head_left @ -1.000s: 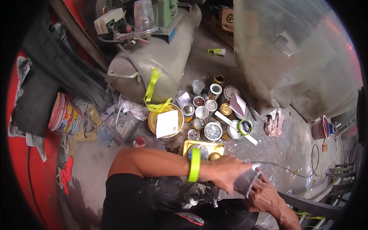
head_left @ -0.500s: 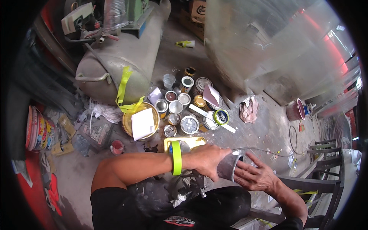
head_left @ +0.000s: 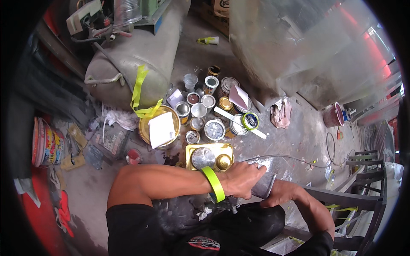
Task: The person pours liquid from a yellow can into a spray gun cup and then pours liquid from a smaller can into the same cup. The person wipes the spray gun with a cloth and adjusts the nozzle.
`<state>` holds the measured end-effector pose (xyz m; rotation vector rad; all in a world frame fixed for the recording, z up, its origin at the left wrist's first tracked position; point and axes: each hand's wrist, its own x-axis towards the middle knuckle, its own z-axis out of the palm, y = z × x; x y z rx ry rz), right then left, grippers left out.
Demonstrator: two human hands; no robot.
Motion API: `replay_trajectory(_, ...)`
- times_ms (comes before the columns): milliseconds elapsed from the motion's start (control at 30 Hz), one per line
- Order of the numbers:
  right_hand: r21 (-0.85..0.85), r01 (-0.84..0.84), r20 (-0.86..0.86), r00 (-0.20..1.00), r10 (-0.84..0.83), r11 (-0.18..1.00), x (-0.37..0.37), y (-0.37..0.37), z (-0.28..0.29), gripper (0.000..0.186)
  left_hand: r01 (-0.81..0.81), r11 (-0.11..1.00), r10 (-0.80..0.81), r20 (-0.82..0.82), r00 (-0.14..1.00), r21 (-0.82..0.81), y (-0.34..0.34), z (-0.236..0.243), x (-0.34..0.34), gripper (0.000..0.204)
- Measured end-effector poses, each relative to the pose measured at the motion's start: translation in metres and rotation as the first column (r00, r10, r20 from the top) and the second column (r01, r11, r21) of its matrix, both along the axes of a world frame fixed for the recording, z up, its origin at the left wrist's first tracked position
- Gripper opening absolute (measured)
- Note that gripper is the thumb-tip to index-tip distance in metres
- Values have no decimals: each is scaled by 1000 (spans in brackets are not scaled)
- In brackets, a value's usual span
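My left hand [head_left: 241, 180] is wrapped around a dark grey, paint-stained cup [head_left: 265, 184] tipped on its side above my lap. A bright yellow-green tape roll [head_left: 212, 184] circles my left wrist. Against the cup's right end is my right hand [head_left: 282, 193], bent at the wrist and gripping the rim; most of its fingers are hidden. Under my left forearm sits a metal tool with fittings [head_left: 232, 205], mostly covered, and a white rag piece [head_left: 204, 212] beside it. Just beyond the forearm lies a gold rectangular tin [head_left: 209, 147] with a round gold cap.
Several paint cans [head_left: 214, 130] and cups crowd the floor ahead. A white strip [head_left: 256, 132] and a green tape roll [head_left: 250, 121] lie across one can. A large tank [head_left: 128, 64] stands left, a dark rack [head_left: 358, 198] right, a hose [head_left: 294, 157] between, and a pink cloth [head_left: 281, 113] further off.
My right hand's fingers, spread at the cup's mouth before, are now bent around its rim. My left hand and the cup have shifted slightly right, uncovering more of the gold tin.
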<state>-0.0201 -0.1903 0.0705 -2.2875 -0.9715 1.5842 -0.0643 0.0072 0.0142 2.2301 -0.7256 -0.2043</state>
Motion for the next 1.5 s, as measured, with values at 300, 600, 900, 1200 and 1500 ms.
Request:
replay_trajectory(300,89,403,-106,913,-394,911,4,19,31,51,-16,999,22,-146,989,39,13,7,15,77)
replay_trajectory(600,768,637,-346,499,-795,65,-21,-59,74,53,10,914,-63,-117,991,-405,35,11,34,92)
replay_trajectory(900,935,67,203,707,-678,349,3,-30,60,48,69,932,-104,-80,991,-356,24,19,28,96)
replay_trajectory(1200,662,-90,673,508,-537,744,-25,-29,40,41,-200,960,169,-166,972,-195,5,-1,13,84)
replay_trajectory(1500,-51,-326,352,879,323,944,-13,-14,27,27,-52,988,34,-122,992,-147,-16,1,1,89)
